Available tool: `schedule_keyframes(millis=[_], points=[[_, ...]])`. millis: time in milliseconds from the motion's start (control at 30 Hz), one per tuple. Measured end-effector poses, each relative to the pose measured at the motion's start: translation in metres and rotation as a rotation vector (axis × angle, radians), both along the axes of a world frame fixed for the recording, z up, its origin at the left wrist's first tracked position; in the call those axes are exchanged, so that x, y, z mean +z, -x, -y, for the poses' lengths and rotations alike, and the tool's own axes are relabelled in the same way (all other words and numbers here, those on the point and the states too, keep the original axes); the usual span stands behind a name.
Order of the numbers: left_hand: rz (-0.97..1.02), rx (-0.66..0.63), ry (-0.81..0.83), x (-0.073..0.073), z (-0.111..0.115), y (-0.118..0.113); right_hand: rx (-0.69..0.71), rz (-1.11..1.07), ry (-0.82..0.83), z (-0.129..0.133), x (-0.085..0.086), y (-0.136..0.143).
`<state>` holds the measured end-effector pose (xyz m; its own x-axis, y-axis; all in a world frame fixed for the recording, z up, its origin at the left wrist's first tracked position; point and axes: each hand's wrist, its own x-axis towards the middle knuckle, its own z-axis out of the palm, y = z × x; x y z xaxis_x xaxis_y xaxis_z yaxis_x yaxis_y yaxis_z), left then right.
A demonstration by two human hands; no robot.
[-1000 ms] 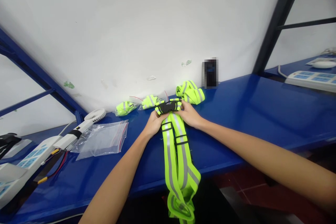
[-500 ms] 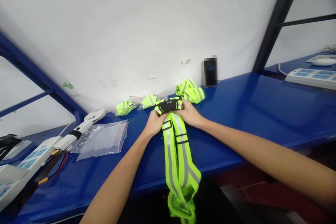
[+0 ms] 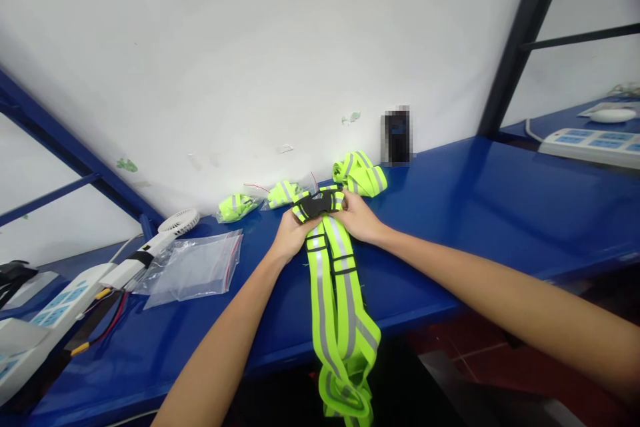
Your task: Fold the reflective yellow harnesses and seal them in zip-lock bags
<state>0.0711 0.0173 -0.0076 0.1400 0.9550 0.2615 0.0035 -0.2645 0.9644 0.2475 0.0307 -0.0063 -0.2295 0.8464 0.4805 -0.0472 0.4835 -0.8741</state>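
My left hand (image 3: pixel 293 235) and my right hand (image 3: pixel 361 217) are closed on the two ends of a black plastic buckle (image 3: pixel 319 203) and the webbing beside it. The buckle belongs to a neon-yellow reflective strap harness (image 3: pixel 345 293) with grey stripes and black sliders. From my hands the straps run toward me across the blue table and hang over its front edge. Behind the buckle lies a loose bundle of the same strap (image 3: pixel 359 173). Two bagged bundles, a nearer one (image 3: pixel 283 193) and one farther left (image 3: pixel 237 207), rest along the wall.
Clear zip bags (image 3: pixel 197 270) lie left of my arm, beside a white handheld fan (image 3: pixel 179 221). Farther left are a power strip (image 3: pixel 60 310) and a wire with yellow connectors (image 3: pixel 81 349). A blurred-out dark object (image 3: pixel 397 138) leans on the wall. Another power strip (image 3: pixel 590 147) sits far right.
The buckle has tilted slightly in my hands, which stay on it. Otherwise the view has only shifted a little.
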Motion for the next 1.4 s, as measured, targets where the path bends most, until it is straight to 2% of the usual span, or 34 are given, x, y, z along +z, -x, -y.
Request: schedule_keyframes(millis=[200,400,600,800,967,1233,1400], points=[[-0.019,0.035,0.024,-0.002,0.0,-0.001,-0.052,0.06,-0.076,-0.002,-0.004,0.0],[-0.002,0.06,0.024,-0.001,0.001,-0.002,-0.027,-0.005,-0.068,0.0,-0.006,0.003],[0.061,0.091,0.038,-0.002,0.001,-0.005,-0.019,-0.024,0.035,0.006,-0.003,0.002],[0.148,0.147,0.145,0.005,0.003,-0.007,0.014,0.087,-0.103,0.014,0.005,0.0],[0.19,0.19,0.145,0.004,0.003,-0.007,0.03,0.12,-0.046,0.015,0.009,-0.001],[0.397,0.177,0.338,0.006,0.012,-0.019,-0.007,0.118,-0.07,0.014,0.008,-0.001],[0.359,0.16,0.281,0.004,0.014,-0.026,-0.023,0.061,-0.046,0.012,0.005,0.001]])
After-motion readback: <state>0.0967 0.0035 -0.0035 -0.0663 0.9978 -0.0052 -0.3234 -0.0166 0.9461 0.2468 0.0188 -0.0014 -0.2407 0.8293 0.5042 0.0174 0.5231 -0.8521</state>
